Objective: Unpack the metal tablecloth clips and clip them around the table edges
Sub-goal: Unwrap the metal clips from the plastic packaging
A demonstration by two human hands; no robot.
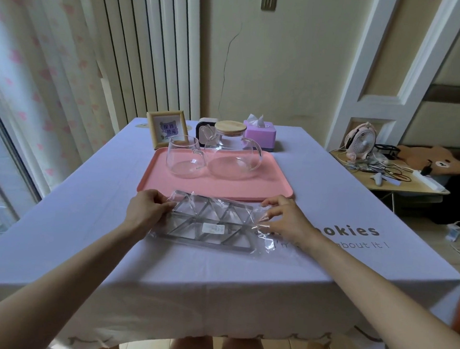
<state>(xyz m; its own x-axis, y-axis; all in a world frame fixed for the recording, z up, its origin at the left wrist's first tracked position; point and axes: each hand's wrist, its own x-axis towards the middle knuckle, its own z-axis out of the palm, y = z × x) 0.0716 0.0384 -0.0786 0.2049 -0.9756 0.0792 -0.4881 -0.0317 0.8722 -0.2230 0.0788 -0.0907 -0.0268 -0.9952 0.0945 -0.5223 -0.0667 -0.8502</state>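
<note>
A clear plastic bag of several triangular metal tablecloth clips lies flat on the lilac tablecloth, just in front of the pink tray. My left hand holds the bag's left end, fingers curled onto the plastic. My right hand is at the bag's right end, fingertips pinching the loose open plastic there. The clips are all inside the bag, packed in two rows with a small white label on top.
A pink tray behind the bag carries a glass cup and a glass teapot with a wooden lid. A framed picture and purple tissue box stand at the far edge. A cluttered side table is to the right.
</note>
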